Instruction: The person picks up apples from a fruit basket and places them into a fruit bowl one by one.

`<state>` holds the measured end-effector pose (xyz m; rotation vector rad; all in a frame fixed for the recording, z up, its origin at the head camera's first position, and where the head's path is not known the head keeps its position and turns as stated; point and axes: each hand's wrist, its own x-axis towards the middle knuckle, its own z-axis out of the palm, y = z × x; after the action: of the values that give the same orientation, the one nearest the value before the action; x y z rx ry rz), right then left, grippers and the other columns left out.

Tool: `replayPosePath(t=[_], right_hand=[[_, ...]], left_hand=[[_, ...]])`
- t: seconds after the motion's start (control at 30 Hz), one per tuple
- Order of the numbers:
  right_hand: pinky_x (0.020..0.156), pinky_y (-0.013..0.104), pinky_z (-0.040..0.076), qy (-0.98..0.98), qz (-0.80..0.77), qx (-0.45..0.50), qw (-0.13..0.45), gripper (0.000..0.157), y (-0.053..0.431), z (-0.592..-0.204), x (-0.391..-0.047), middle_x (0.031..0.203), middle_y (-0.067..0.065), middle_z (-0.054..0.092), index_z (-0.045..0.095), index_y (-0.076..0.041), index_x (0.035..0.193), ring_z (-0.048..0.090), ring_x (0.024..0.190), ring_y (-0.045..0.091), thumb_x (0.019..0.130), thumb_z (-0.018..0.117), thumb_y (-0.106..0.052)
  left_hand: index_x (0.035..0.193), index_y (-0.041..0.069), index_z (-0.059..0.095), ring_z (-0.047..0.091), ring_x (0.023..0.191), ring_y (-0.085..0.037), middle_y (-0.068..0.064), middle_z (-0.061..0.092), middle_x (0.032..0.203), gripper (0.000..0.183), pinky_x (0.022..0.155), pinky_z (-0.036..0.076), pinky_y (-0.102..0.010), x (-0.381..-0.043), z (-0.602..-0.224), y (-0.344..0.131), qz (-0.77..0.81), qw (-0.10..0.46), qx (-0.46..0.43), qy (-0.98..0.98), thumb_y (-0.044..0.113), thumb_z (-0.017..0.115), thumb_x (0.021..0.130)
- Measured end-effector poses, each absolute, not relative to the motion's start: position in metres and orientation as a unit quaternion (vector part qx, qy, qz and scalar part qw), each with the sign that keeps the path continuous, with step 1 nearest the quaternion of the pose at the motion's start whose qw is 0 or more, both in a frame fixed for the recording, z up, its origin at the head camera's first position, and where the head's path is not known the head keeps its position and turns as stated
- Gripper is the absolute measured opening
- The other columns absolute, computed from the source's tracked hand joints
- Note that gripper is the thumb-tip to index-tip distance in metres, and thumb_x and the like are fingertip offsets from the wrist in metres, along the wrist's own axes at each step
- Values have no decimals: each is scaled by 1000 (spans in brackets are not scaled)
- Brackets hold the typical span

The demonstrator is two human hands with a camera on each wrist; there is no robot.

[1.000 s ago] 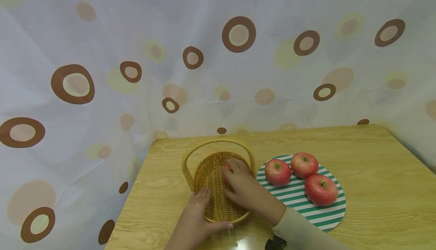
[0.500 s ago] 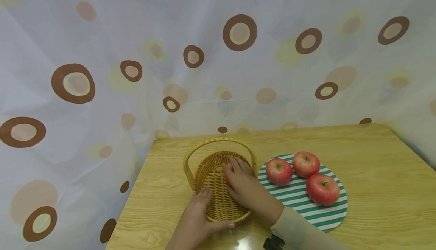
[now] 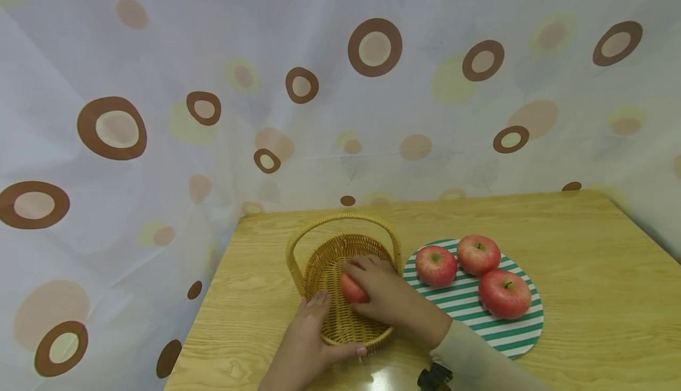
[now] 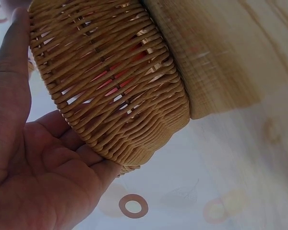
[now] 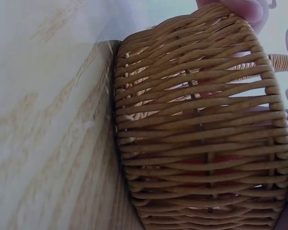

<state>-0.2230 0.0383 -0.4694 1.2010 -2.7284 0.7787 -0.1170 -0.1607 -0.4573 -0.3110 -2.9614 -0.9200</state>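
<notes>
A wicker basket (image 3: 326, 255) with an arched handle stands on the wooden table, and my left hand (image 3: 305, 341) holds its near left side. The left wrist view shows the thumb and fingers spread along the woven rim of the basket (image 4: 110, 72). My right hand (image 3: 391, 296) reaches inside the basket and grips a red apple (image 3: 352, 288) low over the woven bottom; the palm hides part of the fruit. Through the weave in the right wrist view, red shows faintly behind the basket wall (image 5: 197, 129).
Right of the basket lies a round mat (image 3: 463, 314) with green and white stripes. It bears three apples: one on the left (image 3: 436, 267), one at the back (image 3: 479, 255) and one in front (image 3: 505, 294). A dotted curtain (image 3: 319, 125) hangs behind the table (image 3: 596, 272).
Inside the basket, my right hand has shifted the apple from the right side towards the middle, so more of it shows. My left hand has stayed on the basket.
</notes>
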Motion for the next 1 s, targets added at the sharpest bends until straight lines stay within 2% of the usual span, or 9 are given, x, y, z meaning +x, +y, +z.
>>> replayPosePath(t=[0.13,0.27,0.53,0.7,0.83,1.0], right_hand=[[106,59,53,-875,273,399,19,68,40,-468,-223,149,14,60,62,-14,148,54,138,37,87,87,-28],[107,58,54,-869,282,407,5,67,41,-467,-223,150,13,60,65,-16,145,55,139,37,84,90,-29],[104,51,58,-871,282,403,-4,72,41,-466,-221,150,9,61,61,-14,148,56,138,29,84,90,-29],[101,49,59,-879,279,386,-19,76,40,-466,-220,152,11,58,58,-13,151,58,138,31,84,89,-31],[99,46,60,-882,274,382,-23,76,40,-467,-221,150,8,60,58,-13,151,61,134,27,83,88,-31],[103,46,58,-881,275,384,-25,79,39,-467,-221,150,6,60,58,-12,151,59,137,26,82,88,-35]], left_hand=[[150,-12,51,43,151,-48,-33,48,158,116,124,33,-65,-117,-457,-161,-299,11,-95,-949,68,88,74],[150,-12,51,44,151,-48,-33,49,157,116,124,33,-65,-117,-457,-161,-298,12,-97,-949,67,88,74],[149,-13,51,45,150,-48,-34,49,157,115,124,33,-65,-117,-457,-161,-296,13,-102,-950,66,89,74],[149,-13,52,46,150,-48,-34,50,156,115,124,34,-65,-117,-457,-161,-298,17,-103,-949,66,89,74],[149,-13,52,46,150,-48,-34,50,156,114,124,33,-65,-117,-457,-161,-300,18,-106,-948,65,89,74],[148,-12,53,47,149,-47,-32,52,155,113,124,33,-64,-116,-457,-160,-298,20,-106,-948,65,89,74]])
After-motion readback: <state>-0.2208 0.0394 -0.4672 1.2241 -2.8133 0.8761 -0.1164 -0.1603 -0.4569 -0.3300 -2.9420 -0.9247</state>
